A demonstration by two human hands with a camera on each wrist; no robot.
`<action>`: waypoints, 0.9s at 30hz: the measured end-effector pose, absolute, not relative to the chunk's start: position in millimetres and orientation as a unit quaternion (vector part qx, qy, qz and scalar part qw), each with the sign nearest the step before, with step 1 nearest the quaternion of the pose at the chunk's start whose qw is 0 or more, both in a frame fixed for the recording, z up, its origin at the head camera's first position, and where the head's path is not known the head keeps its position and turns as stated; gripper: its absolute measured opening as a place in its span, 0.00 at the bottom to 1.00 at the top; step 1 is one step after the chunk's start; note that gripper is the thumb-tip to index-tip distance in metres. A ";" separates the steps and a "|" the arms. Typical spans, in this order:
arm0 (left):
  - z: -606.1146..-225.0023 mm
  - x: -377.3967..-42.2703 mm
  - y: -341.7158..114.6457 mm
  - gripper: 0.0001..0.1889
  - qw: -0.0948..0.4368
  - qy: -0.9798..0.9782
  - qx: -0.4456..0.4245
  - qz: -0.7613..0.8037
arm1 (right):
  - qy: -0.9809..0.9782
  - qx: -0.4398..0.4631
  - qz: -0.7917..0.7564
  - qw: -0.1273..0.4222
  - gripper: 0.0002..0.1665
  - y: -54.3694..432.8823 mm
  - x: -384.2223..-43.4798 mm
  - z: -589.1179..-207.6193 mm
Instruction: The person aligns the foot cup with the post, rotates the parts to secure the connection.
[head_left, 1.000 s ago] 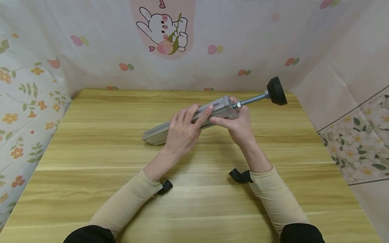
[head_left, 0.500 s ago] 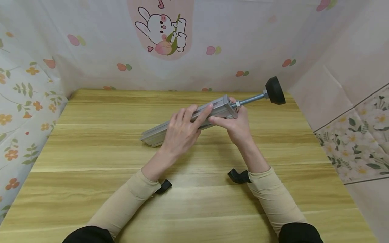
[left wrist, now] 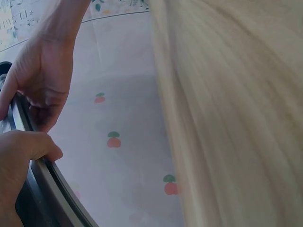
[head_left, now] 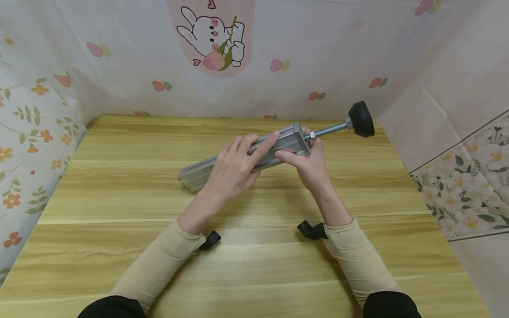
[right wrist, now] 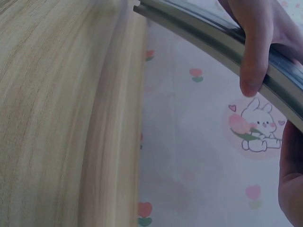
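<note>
A silver aluminium profile (head_left: 199, 171) slants across the head view, its right end raised above the table. From that end juts a levelling foot: a threaded rod (head_left: 332, 130) with nuts, tipped by a black rubber base (head_left: 361, 119). My left hand (head_left: 232, 170) grips the profile around its middle, fingers over the top. Near the footed end my right hand (head_left: 312, 165) holds it, thumb on the near side and the other fingers mostly hidden behind. In the left wrist view both hands clasp the profile (left wrist: 52, 194); the right wrist view shows the profile (right wrist: 213, 49) reaching up to its far end.
Beneath lies a wood-grain table (head_left: 254, 265). A printed cloth (head_left: 131, 53) with a rabbit picture hangs behind its back edge, and floral cloths (head_left: 465, 185) line the sides. Black pieces (head_left: 312, 230) stick out at both sleeve cuffs.
My left hand has shifted slightly left, and the profile's lower left end has moved a little left with it. The right hand keeps its hold near the foot, nearly still.
</note>
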State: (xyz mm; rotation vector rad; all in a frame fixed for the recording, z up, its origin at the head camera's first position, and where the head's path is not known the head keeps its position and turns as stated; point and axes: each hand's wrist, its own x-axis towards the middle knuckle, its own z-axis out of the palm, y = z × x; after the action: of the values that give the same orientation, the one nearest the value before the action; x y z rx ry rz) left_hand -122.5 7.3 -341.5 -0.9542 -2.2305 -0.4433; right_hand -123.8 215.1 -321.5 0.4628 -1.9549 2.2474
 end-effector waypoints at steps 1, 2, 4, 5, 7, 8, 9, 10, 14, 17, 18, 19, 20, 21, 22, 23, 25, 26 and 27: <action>-340.4 -122.8 6.5 0.44 0.324 -0.855 -0.367 -0.171 | -0.644 0.155 0.747 0.061 0.21 215.4 -123.6 -321.3; -339.3 -122.9 5.6 0.44 0.316 -0.857 -0.369 -0.173 | -0.640 0.157 0.750 0.060 0.20 215.6 -123.4 -321.1; -337.3 -123.3 3.9 0.45 0.304 -0.859 -0.372 -0.177 | -0.634 0.161 0.754 0.056 0.19 215.9 -123.3 -320.6; -336.5 -123.5 3.1 0.45 0.299 -0.860 -0.373 -0.179 | -0.632 0.162 0.756 0.054 0.19 216.2 -123.3 -320.4; -335.5 -123.9 1.6 0.46 0.290 -0.861 -0.375 -0.184 | -0.627 0.164 0.760 0.045 0.19 216.8 -123.2 -320.3; -335.2 -124.2 0.8 0.46 0.285 -0.862 -0.376 -0.188 | -0.628 0.165 0.760 0.041 0.19 217.2 -123.3 -320.4; -335.1 -124.6 0.1 0.47 0.280 -0.862 -0.376 -0.192 | -0.628 0.165 0.760 0.034 0.19 217.7 -123.3 -320.6; -335.0 -125.0 -0.7 0.47 0.275 -0.862 -0.377 -0.196 | -0.629 0.165 0.759 0.028 0.19 218.2 -123.3 -320.7; -334.4 -126.5 -4.6 0.49 0.253 -0.865 -0.381 -0.207 | -0.637 0.166 0.753 0.005 0.21 220.6 -124.4 -323.0; -331.4 -126.2 -8.6 0.49 0.234 -0.868 -0.386 -0.205 | -0.639 0.170 0.750 -0.009 0.22 222.5 -126.4 -324.9; -330.3 -126.1 -10.0 0.49 0.228 -0.869 -0.389 -0.205 | -0.638 0.172 0.750 -0.014 0.22 223.1 -127.1 -325.2; -329.2 -126.2 -11.2 0.49 0.222 -0.869 -0.391 -0.206 | -0.636 0.173 0.752 -0.021 0.22 223.9 -127.5 -325.6; -328.5 -126.6 -12.5 0.50 0.217 -0.869 -0.394 -0.208 | -0.633 0.176 0.753 -0.028 0.23 224.8 -128.2 -326.3; -327.9 -127.2 -13.9 0.50 0.212 -0.868 -0.396 -0.210 | -0.629 0.179 0.756 -0.033 0.23 225.7 -129.0 -327.2; -327.7 -128.0 -15.4 0.50 0.209 -0.867 -0.398 -0.213 | -0.625 0.182 0.758 -0.040 0.24 226.5 -129.8 -328.1; -327.4 -128.8 -16.8 0.50 0.205 -0.867 -0.400 -0.217 | -0.623 0.184 0.759 -0.047 0.25 227.4 -130.4 -329.0; -326.8 -130.1 -19.9 0.51 0.194 -0.866 -0.403 -0.224 | -0.621 0.188 0.758 -0.063 0.27 229.2 -131.3 -330.5; -326.6 -130.7 -21.4 0.51 0.188 -0.866 -0.404 -0.227 | -0.622 0.189 0.757 -0.070 0.28 230.1 -131.7 -331.2; -326.3 -131.3 -22.8 0.51 0.183 -0.866 -0.405 -0.228 | -0.624 0.187 0.755 -0.077 0.29 231.0 -131.9 -332.2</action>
State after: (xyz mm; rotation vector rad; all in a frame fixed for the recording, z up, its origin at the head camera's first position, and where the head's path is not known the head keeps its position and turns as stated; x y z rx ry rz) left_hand -131.3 -22.8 -326.3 -1.1415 -2.4445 -0.6438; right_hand -131.9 231.0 -332.2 0.6178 -2.0634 2.4943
